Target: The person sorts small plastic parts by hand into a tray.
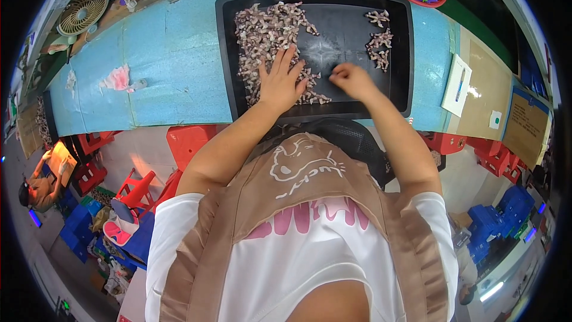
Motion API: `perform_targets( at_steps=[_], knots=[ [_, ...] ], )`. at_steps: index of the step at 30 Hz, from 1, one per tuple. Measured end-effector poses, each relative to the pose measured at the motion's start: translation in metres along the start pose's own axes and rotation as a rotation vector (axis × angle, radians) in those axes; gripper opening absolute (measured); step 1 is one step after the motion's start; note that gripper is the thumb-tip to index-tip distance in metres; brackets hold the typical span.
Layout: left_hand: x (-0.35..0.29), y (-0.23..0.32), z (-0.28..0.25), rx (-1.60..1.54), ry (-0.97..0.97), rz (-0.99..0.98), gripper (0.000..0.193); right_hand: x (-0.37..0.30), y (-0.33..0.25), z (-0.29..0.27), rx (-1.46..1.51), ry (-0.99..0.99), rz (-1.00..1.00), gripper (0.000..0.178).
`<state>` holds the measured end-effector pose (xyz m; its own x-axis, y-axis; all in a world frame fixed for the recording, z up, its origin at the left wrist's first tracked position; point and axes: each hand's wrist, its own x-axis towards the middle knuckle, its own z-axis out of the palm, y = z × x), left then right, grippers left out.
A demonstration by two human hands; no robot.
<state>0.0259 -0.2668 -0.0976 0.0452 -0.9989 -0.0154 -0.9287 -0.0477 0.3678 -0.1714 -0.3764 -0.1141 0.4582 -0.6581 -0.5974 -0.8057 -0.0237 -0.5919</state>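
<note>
A black rectangular tray [404, 53] lies before me on the table. Its left part holds a thick heap of small, knobbly, mottled brown-and-white pieces [262, 30], whose kind I cannot make out. My left hand [280, 83] rests on the heap's right edge, fingers spread. Over the bare middle of the tray is my right hand [356, 81], its fingers drawn together in a pinch. Whatever those fingertips may hold is hidden. Along the tray's right side sits a small group of the same pieces [380, 45], apart from the heap.
Blue sheeting covers the table [179, 53]. At the far right stands a red basket [438, 3] of purple packets. A white pad with a pen [459, 86] lies right of the tray. A fan [83, 10] and crumpled tissue [118, 79] are leftward. Red stools [136, 188] stand below.
</note>
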Motion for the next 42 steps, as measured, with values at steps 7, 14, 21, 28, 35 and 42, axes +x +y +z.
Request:
perform_targets(
  at_steps=[7,14,21,28,35,42],
  knots=[
    [0.000,0.001,0.000,0.000,0.022,0.005,0.040,-0.021,-0.023,0.014,-0.350,-0.229,-0.158,0.025],
    [-0.001,-0.002,0.002,-0.001,0.026,0.000,0.039,-0.034,-0.002,-0.039,-0.441,-0.104,-0.005,0.023],
    [0.000,-0.001,0.002,-0.018,0.059,0.018,0.037,-0.029,-0.036,-0.033,-0.382,0.152,-0.278,0.032],
    [0.001,-0.001,0.003,-0.069,0.083,0.022,0.032,-0.002,-0.039,0.006,-0.389,0.020,-0.335,0.019],
    [0.000,-0.002,0.002,-0.074,0.073,0.006,0.034,-0.036,-0.014,-0.038,-0.301,0.176,-0.233,0.016],
    [-0.001,-0.002,0.001,-0.064,0.053,-0.003,0.036,-0.058,-0.026,-0.055,-0.680,0.521,-0.166,0.026]
  ],
)
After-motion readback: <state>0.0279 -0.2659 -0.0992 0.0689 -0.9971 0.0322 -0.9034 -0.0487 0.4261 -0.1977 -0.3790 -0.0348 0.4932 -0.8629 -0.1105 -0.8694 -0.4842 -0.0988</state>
